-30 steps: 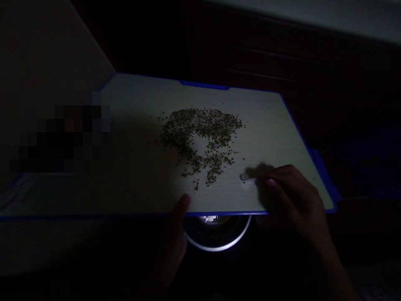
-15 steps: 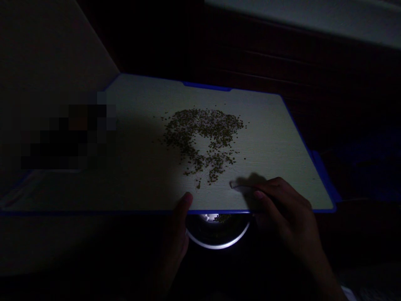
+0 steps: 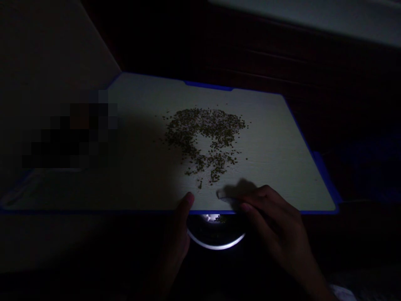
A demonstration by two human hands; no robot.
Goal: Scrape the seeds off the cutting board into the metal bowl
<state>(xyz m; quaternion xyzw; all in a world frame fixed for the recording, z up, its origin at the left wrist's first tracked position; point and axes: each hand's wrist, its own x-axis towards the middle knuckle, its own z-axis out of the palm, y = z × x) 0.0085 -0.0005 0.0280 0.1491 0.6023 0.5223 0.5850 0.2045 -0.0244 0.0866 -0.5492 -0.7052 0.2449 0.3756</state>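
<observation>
Small greenish-brown grains (image 3: pixel 205 125) lie scattered over a pale board (image 3: pixel 269 142) with a blue rim, thickest toward its far half. Under the board's near edge shows part of a round bowl (image 3: pixel 219 246) with a shiny rim and some grains inside. My left hand (image 3: pixel 180 230) has its thumb on the board's edge, while its other fingers, mostly hidden, curl below against the bowl's side. Just above the near edge, my right hand (image 3: pixel 278 228) pinches a thin, flat tool (image 3: pixel 223 195) with a pale tip. The dark hides what kind it is.
A blurred-out dark patch (image 3: pixel 69 133) covers something on the board's left. Behind, a pale ledge (image 3: pixel 300 16) runs above dark panels. Blue support (image 3: pixel 326 173) shows at the board's right side. The room is very dim.
My right hand has moved left and nearer to me, bringing the tool's tip closer to the board's near edge. My left hand stays about where it was. The grains look unchanged.
</observation>
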